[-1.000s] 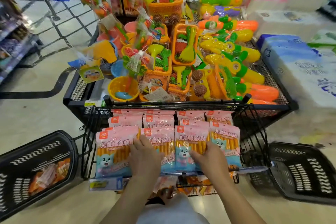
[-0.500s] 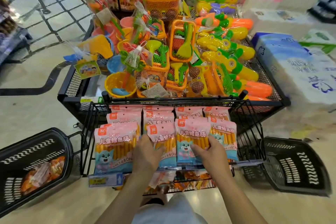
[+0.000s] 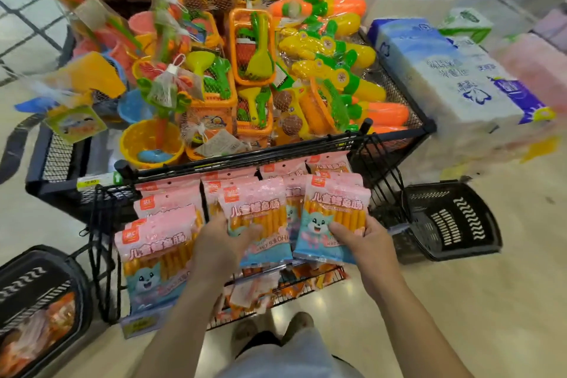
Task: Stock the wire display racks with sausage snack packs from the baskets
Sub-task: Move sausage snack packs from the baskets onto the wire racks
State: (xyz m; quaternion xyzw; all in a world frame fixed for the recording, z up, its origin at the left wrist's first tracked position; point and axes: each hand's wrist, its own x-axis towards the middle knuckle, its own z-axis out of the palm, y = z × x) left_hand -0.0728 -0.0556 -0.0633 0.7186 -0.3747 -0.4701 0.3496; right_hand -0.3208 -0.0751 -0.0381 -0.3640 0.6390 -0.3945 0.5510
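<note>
- Gripping one sausage snack pack (image 3: pixel 257 218) in my left hand (image 3: pixel 221 242), thumb curled across its front, holding it up over the middle of the wire rack (image 3: pixel 101 224).
- My right hand (image 3: pixel 365 239) pinches a second pack (image 3: pixel 334 215), thumb on the blue cartoon, fingers behind. There may be another pack tucked behind it, I can't tell.
- The front-left pack (image 3: pixel 159 258) already stands in the rack and leans out toward me, with more rows behind it.
- Risk, as I judge it: this film looks glossy, so a one-handed pinch could let a pack slide out and drop to the lower tier or the floor.
- Pushing both packs in at once could also knock the leaning front row forward over the rail.
- Writing: each pack reads "儿童鳕鱼肠" in white under a red-orange logo square. The small print lower down is too blurred to read.
- Further out, the left basket (image 3: pixel 27 273) by my knee holds orange packs, and the right basket (image 3: pixel 451 218) sits just beside the rack.
- The toy bin (image 3: pixel 52 156) sits behind the rack. The tissue packs (image 3: pixel 445 80) carry blue lettering I can't read.
</note>
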